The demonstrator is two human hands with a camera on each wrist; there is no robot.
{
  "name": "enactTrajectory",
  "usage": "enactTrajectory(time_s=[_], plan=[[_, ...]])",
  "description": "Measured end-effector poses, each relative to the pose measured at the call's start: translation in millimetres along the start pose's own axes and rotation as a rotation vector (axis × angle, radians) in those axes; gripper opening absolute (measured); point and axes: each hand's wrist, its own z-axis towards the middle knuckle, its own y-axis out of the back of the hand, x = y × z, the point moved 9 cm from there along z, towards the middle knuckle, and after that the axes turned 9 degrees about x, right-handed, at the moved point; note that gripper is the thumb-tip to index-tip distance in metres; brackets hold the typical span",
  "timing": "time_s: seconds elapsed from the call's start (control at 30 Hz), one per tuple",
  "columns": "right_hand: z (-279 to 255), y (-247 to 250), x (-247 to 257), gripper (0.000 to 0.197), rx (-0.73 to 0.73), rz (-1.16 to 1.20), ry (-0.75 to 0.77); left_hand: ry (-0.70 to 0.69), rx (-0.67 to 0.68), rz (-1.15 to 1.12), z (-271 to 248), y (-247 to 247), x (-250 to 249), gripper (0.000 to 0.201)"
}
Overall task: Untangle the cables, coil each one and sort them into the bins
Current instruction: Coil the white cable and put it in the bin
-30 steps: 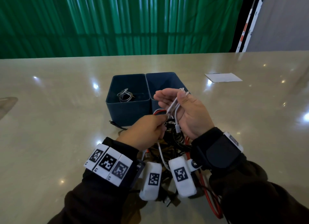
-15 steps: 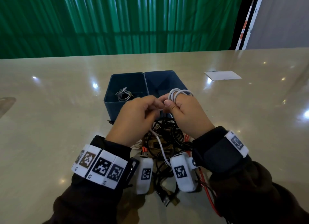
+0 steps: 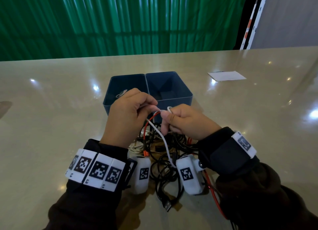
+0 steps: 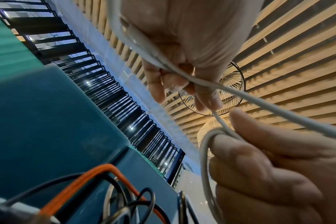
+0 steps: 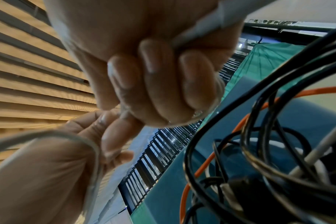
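Hands meet over a pile of cables, two of them, each clamped on the same white cable [image 3: 159, 131]. The left hand [image 3: 128, 116] has its fingers curled round the cable's free run, which drops from its fingertips down to the pile. The right hand [image 3: 186, 121] is fisted, thumb pressed down, with small loops of that cable wound round its fingers [image 4: 259, 153]; one loop pokes up just above its knuckles. The two hands nearly touch at the fingertips.

Below and between the wrists lies the tangled pile [image 3: 165, 157]: several black cables, at least one orange cable [image 3: 146, 133] that arches up under the left hand, and one more pale cable near the left wrist. The exact number of black cables cannot be counted in the knot. A black plug [image 3: 167, 206] sticks out on the near side of the pile.

Just beyond the hands stand two blue bins [image 3: 187, 96], side by side and touching. The bin beyond the left hand holds one small coiled cable [image 3: 121, 94], partly hidden by that hand. The bin beyond the right hand shows only its walls and floor.

Well off beyond the right hand, one white sheet of paper [image 3: 226, 75] lies flat on the beige table [image 3: 51, 109]. A green curtain [image 3: 120, 20] hangs behind the table.
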Motion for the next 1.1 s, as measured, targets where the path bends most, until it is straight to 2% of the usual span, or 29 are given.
enactTrajectory(time_s=[0.13,0.2,0.27,0.33,0.43,0.57,0.67,0.77,0.83,0.9,0.93,0.97,1.07,1.1], plan=[[-5,-3,-3,0.047,0.098,0.180,-0.013,0.019,0.018,-0.072,0,-1,3,0.008],[-5,-2,3,0.046,0.092,0.387,0.084,0.054,0.047,-0.119,0,-5,6,0.005],[-5,8,8,0.043,0.030,0.663,0.225,0.127,0.124,-0.128,-1,-14,15,0.015],[-7,26,6,0.040,-0.087,0.874,0.317,0.219,0.206,-0.138,-3,-24,26,0.017],[-12,47,-8,0.038,-0.312,1.010,0.335,0.293,0.266,-0.165,-7,-33,36,0.024],[-20,58,-37,0.039,-0.690,0.929,0.183,0.327,0.418,-0.156,-11,-47,37,0.041],[-32,68,-48,0.039,-0.887,0.822,0.108,0.315,0.520,-0.201,-15,-56,33,0.038],[-40,75,-54,0.039,-0.991,0.811,0.100,0.275,0.454,-0.241,-12,-52,27,0.028],[-43,77,-54,0.041,-1.023,0.785,0.104,0.279,0.289,-0.252,-8,-37,28,0.031],[-45,79,-53,0.041,-1.038,0.756,0.096,0.312,0.090,-0.267,-8,-16,34,0.045],[-46,81,-53,0.041,-1.041,0.751,0.088,0.316,0.032,-0.234,-9,-7,37,0.049],[-47,82,-53,0.041,-1.040,0.753,0.083,0.322,0.033,-0.174,-9,-4,40,0.048],[-45,84,-49,0.040,-0.993,0.747,0.094,0.338,0.168,-0.073,-9,-19,45,0.035],[-43,82,-45,0.041,-0.959,0.725,0.103,0.321,0.138,-0.085,-9,-19,42,0.031]])
